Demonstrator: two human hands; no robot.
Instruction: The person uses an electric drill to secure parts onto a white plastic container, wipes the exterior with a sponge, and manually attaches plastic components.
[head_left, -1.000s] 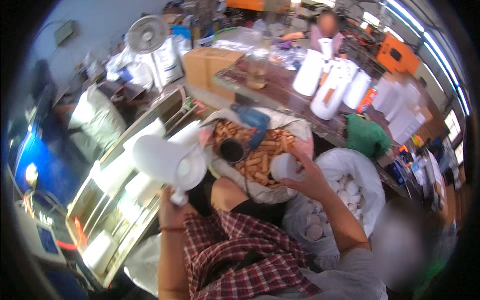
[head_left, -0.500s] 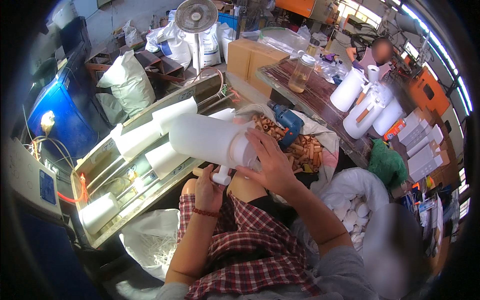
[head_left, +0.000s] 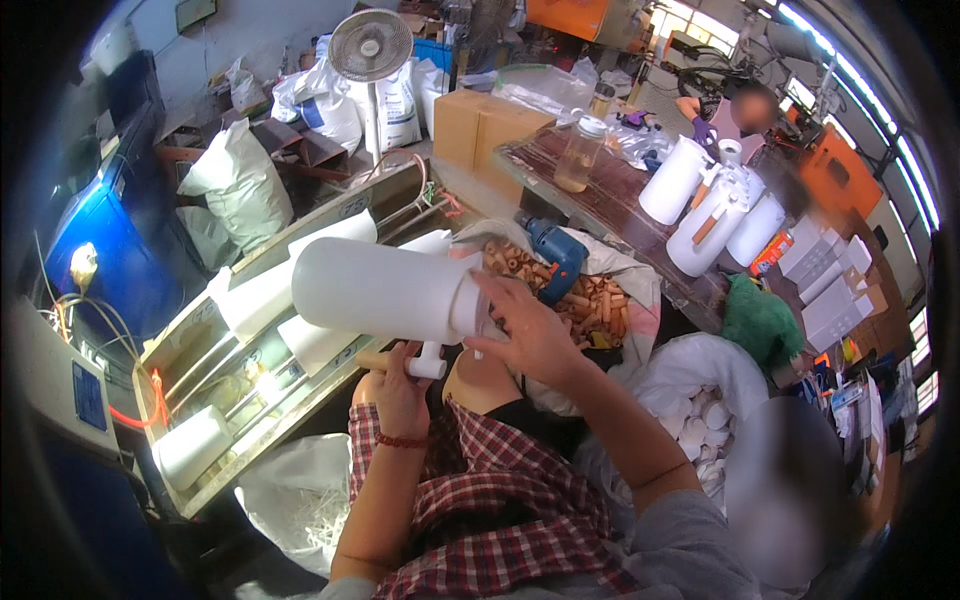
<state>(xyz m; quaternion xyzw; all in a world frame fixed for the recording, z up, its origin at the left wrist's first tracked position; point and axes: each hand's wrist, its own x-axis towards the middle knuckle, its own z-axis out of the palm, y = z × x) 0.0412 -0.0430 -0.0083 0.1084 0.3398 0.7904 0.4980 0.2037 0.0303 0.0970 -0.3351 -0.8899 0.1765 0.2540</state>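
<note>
A frosted-white plastic cylinder point(head_left: 375, 290) is slanting sideways left of the frame's centre, its tan-and-white rod-shaped handle point(head_left: 428, 367) sitting underneath.

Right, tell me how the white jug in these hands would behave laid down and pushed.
The white jug would probably roll only partway: its body is round, but the tan handle juts from its side. It is likely fairly stiff, showing no dent near the right hand. It might slip a little, as its wall looks smooth.

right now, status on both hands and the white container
Left hand around tan handle. Right hand at container's right end. White container sideways. Blue drill beyond, not touching.
</note>
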